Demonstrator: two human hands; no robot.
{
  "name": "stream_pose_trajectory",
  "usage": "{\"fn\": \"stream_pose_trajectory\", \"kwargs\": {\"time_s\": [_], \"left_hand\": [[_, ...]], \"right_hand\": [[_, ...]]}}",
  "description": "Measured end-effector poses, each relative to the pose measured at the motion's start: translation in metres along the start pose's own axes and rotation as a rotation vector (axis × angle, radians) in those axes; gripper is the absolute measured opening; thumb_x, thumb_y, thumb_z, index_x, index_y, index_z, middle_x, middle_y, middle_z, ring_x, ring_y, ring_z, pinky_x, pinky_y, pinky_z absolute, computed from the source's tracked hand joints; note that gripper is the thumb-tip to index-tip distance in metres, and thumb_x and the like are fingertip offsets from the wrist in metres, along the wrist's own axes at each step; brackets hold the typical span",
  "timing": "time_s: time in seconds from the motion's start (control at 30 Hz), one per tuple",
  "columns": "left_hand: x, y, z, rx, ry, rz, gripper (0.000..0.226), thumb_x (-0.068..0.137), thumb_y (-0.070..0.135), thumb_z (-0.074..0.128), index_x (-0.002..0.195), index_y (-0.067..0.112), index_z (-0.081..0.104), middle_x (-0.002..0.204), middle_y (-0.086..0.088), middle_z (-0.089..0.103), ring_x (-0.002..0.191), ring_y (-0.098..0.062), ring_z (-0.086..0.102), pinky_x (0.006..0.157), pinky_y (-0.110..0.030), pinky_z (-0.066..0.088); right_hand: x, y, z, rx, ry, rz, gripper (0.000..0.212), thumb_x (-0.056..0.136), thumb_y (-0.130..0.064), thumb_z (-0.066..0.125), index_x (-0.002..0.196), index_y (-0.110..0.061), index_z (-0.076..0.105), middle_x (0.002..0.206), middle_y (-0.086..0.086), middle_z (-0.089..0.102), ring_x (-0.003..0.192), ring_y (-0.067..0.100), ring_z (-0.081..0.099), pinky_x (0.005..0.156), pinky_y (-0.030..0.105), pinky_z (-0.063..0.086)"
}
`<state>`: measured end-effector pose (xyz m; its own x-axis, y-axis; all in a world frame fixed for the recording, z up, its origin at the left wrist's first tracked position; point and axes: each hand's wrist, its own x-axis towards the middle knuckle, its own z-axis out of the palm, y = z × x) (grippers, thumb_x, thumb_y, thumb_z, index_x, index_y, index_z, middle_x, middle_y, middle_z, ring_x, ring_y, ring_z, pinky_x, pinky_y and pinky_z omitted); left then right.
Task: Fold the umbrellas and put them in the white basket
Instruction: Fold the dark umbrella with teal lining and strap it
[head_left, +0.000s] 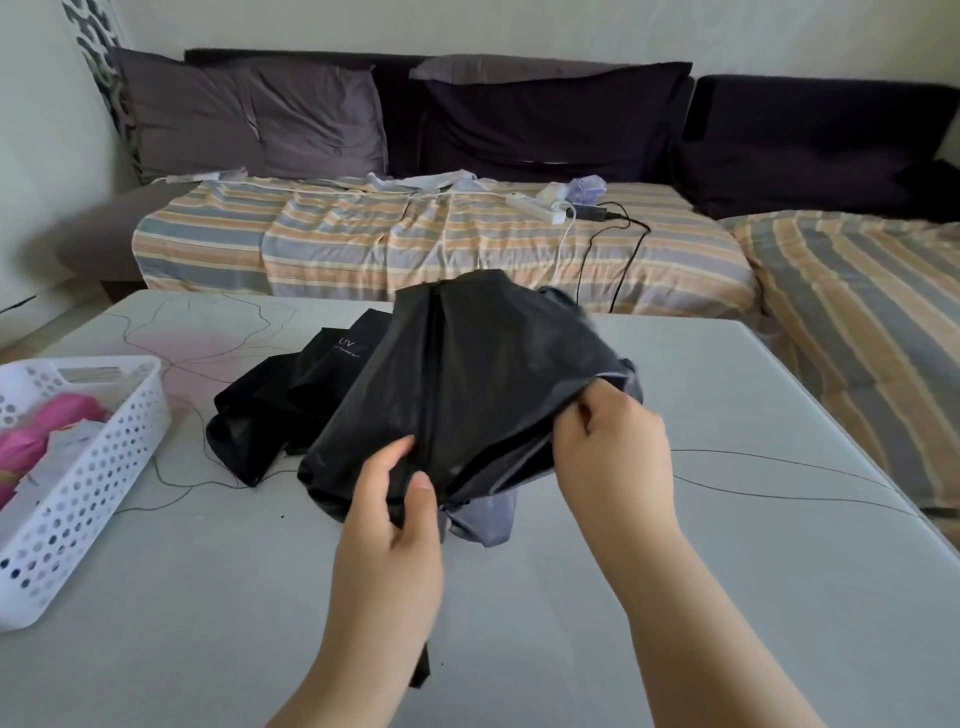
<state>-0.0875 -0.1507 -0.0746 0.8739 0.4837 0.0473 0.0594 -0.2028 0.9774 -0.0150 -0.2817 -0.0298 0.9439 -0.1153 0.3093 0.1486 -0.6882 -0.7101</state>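
Over the middle of the table, both forearms reach in from the near edge to a collapsed black umbrella, its canopy bunched and tilted up toward the far edge. The left hand wraps the lower folds, thumb on top, fingers curled beneath. The right hand pinches the canopy's right hem with bent fingers, wrist cocked. Another black umbrella lies just behind. At the left edge sits the white basket, holding a pink umbrella.
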Motion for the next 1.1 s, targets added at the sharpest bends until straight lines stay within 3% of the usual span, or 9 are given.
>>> {"fn": "stream_pose_trajectory", "kwargs": {"time_s": [0.17, 0.33, 0.47, 0.67, 0.77, 0.83, 0.93, 1.0, 1.1], "left_hand": [[0.019, 0.002, -0.012, -0.222, 0.115, -0.15, 0.024, 0.1, 0.019, 0.042, 0.106, 0.04, 0.053, 0.069, -0.014, 0.059, 0.042, -0.02, 0.046, 0.04, -0.028, 0.036], [0.022, 0.005, -0.019, -0.238, 0.127, -0.138, 0.025, 0.1, 0.02, 0.042, 0.105, 0.042, 0.052, 0.07, -0.013, 0.059, 0.043, -0.021, 0.046, 0.041, -0.029, 0.038], [0.017, 0.003, -0.02, -0.17, 0.063, -0.055, 0.031, 0.098, 0.024, 0.045, 0.1, 0.055, 0.051, 0.061, -0.001, 0.059, 0.045, -0.018, 0.049, 0.046, -0.033, 0.043], [0.015, 0.001, -0.023, -0.046, 0.003, 0.04, 0.04, 0.097, 0.026, 0.044, 0.119, 0.059, 0.044, 0.071, -0.005, 0.061, 0.054, -0.019, 0.052, 0.055, -0.036, 0.049], [0.021, 0.0, -0.027, -0.01, 0.034, 0.048, 0.048, 0.097, 0.025, 0.043, 0.112, 0.07, 0.04, 0.076, -0.008, 0.059, 0.057, -0.025, 0.05, 0.061, -0.046, 0.05], [0.022, 0.001, -0.028, -0.034, 0.055, 0.051, 0.049, 0.096, 0.024, 0.045, 0.111, 0.07, 0.041, 0.066, 0.0, 0.051, 0.054, -0.027, 0.046, 0.057, -0.044, 0.048], [0.022, 0.001, -0.026, -0.08, 0.076, 0.04, 0.045, 0.095, 0.026, 0.047, 0.11, 0.068, 0.044, 0.064, -0.004, 0.047, 0.054, -0.026, 0.043, 0.057, -0.043, 0.048], [0.02, 0.0, -0.027, -0.084, 0.085, 0.025, 0.041, 0.094, 0.029, 0.05, 0.113, 0.066, 0.045, 0.059, -0.005, 0.041, 0.055, -0.025, 0.043, 0.059, -0.045, 0.049], [0.019, -0.001, -0.026, -0.038, 0.064, 0.032, 0.038, 0.093, 0.034, 0.049, 0.118, 0.061, 0.043, 0.055, 0.001, 0.045, 0.055, -0.029, 0.051, 0.057, -0.04, 0.047]], "right_hand": [[-0.01, 0.005, 0.004, 0.017, 0.064, -0.296, 0.037, 0.089, -0.005, 0.051, 0.059, -0.016, 0.031, 0.048, 0.001, 0.03, 0.05, 0.019, 0.022, 0.047, 0.034, 0.023], [-0.021, 0.001, 0.013, 0.504, -0.018, 0.118, 0.024, 0.086, 0.0, 0.05, 0.086, -0.024, 0.051, 0.076, -0.006, 0.069, 0.074, 0.012, 0.068, 0.065, 0.023, 0.05], [-0.016, 0.006, 0.02, 0.479, -0.265, 0.341, 0.029, 0.08, -0.022, 0.067, 0.095, -0.031, 0.044, 0.089, -0.002, 0.068, 0.08, 0.018, 0.066, 0.069, 0.034, 0.055], [-0.01, -0.001, 0.017, 0.421, -0.106, 0.16, 0.012, 0.078, 0.004, 0.043, 0.079, -0.008, 0.047, 0.067, 0.007, 0.053, 0.058, 0.019, 0.042, 0.048, 0.03, 0.037], [-0.02, -0.009, 0.014, 0.485, -0.018, 0.002, 0.032, 0.071, 0.016, 0.035, 0.069, -0.012, 0.048, 0.056, 0.003, 0.039, 0.055, 0.01, 0.025, 0.044, 0.014, 0.023], [-0.024, -0.008, 0.016, 0.617, -0.052, 0.076, 0.055, 0.073, 0.017, 0.033, 0.097, -0.023, 0.063, 0.07, -0.002, 0.061, 0.059, 0.011, 0.044, 0.048, 0.011, 0.035], [-0.025, -0.004, 0.021, 0.756, -0.101, 0.089, 0.081, 0.079, 0.021, 0.032, 0.125, -0.043, 0.051, 0.106, -0.007, 0.068, 0.087, 0.007, 0.061, 0.072, 0.014, 0.047], [-0.025, -0.003, 0.026, 0.997, -0.105, 0.25, 0.077, 0.087, 0.019, 0.035, 0.13, -0.044, 0.045, 0.125, -0.003, 0.063, 0.104, 0.007, 0.064, 0.082, 0.022, 0.053], [-0.028, -0.005, 0.033, 1.141, -0.223, 0.644, 0.032, 0.099, -0.007, 0.045, 0.128, -0.019, 0.051, 0.116, 0.007, 0.067, 0.09, 0.016, 0.072, 0.072, 0.027, 0.059]]}}
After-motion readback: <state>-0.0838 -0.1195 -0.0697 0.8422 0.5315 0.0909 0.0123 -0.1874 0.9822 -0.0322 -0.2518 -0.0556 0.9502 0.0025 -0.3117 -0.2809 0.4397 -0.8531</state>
